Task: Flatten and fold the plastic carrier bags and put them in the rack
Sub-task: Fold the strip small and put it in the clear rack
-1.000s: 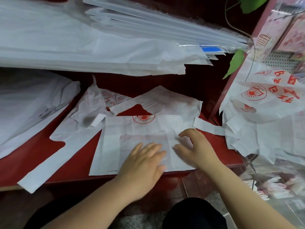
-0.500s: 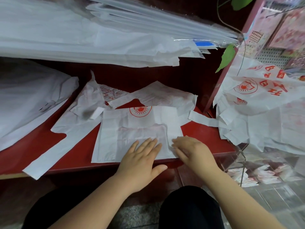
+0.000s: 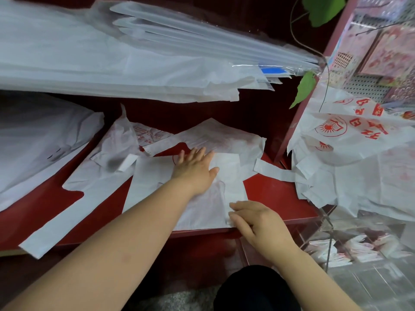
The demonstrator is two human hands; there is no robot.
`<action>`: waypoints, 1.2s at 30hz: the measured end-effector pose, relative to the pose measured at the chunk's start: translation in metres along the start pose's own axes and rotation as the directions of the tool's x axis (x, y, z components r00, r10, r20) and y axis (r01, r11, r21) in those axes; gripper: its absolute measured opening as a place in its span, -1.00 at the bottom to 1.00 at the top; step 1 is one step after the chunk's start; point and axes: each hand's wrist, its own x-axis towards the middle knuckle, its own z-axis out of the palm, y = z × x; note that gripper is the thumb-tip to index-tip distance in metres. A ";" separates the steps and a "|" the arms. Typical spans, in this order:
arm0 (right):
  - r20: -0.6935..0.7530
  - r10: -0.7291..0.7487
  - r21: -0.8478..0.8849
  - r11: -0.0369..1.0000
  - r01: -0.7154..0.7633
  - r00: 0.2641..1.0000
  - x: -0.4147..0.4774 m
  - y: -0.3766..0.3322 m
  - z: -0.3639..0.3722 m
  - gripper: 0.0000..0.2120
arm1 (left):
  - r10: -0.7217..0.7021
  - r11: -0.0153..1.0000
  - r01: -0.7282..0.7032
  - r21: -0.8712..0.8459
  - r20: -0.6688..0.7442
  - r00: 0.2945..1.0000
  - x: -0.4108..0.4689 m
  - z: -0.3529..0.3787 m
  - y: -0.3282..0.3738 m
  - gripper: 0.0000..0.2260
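Red shelf (image 3: 271, 190), dark back wall (image 3: 258, 118), speckled floor (image 3: 186, 301).

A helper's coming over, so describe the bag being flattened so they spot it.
Find the red shelf under the big stack of white sheets. At its front edge lies a white bag, left hand flat on it, right hand at its near corner. Unlike the sprawled bags beside it, it is a neat rectangle.

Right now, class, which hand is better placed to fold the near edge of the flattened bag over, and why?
Probably the right. The right hand touches the bag at its near right corner, by the edge of the shelf. The left hand lies flat farther up, pinning the bag.
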 end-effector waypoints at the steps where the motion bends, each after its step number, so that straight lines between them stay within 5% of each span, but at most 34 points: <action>1: 0.023 0.008 0.008 1.000 -0.008 1.000 0.000 0.000 -0.001 -0.68 | -0.027 1.000 0.027 0.016 0.036 0.999 0.006 0.004 -0.004 -0.51; 4: 0.070 0.104 0.099 0.989 -0.111 0.992 0.014 0.002 -0.012 -0.59 | -0.065 0.998 0.065 0.004 0.086 0.994 0.011 0.017 -0.010 -0.49; 7: -0.011 0.133 0.162 0.978 -0.129 0.991 0.049 0.002 -0.018 -0.73 | -0.071 0.997 0.071 -0.003 0.081 0.994 0.011 0.022 -0.012 -0.50; 8: -0.017 0.130 0.142 0.982 -0.126 0.991 0.063 0.002 -0.016 -0.80 | -0.072 0.997 0.072 0.001 0.082 0.994 0.011 0.022 -0.012 -0.51; 13: 0.299 0.229 -0.223 0.961 -0.165 0.926 0.107 0.004 0.017 -0.54 | -0.070 0.998 0.070 0.006 0.054 0.996 0.011 0.025 -0.012 -0.52; 19: 0.347 0.332 -0.266 0.932 -0.247 0.877 0.105 0.013 0.028 -0.50 | -0.105 0.994 0.105 0.007 0.024 0.994 0.013 0.026 -0.013 -0.50; 27: 0.328 0.355 -0.291 0.919 -0.264 0.875 0.101 0.014 0.025 -0.48 | -0.298 0.955 0.298 0.003 0.022 0.954 -0.008 0.012 -0.071 -0.45; 32: 0.304 0.355 -0.303 0.916 -0.264 0.884 0.100 0.016 0.028 -0.46 | -0.292 0.951 0.296 -0.096 0.048 0.955 -0.041 0.003 -0.090 -0.45; 36: 0.065 0.324 -0.134 0.940 -0.313 0.944 0.099 0.016 0.026 -0.38 | -0.185 0.944 0.193 -0.269 0.055 0.981 -0.088 0.003 -0.091 -0.42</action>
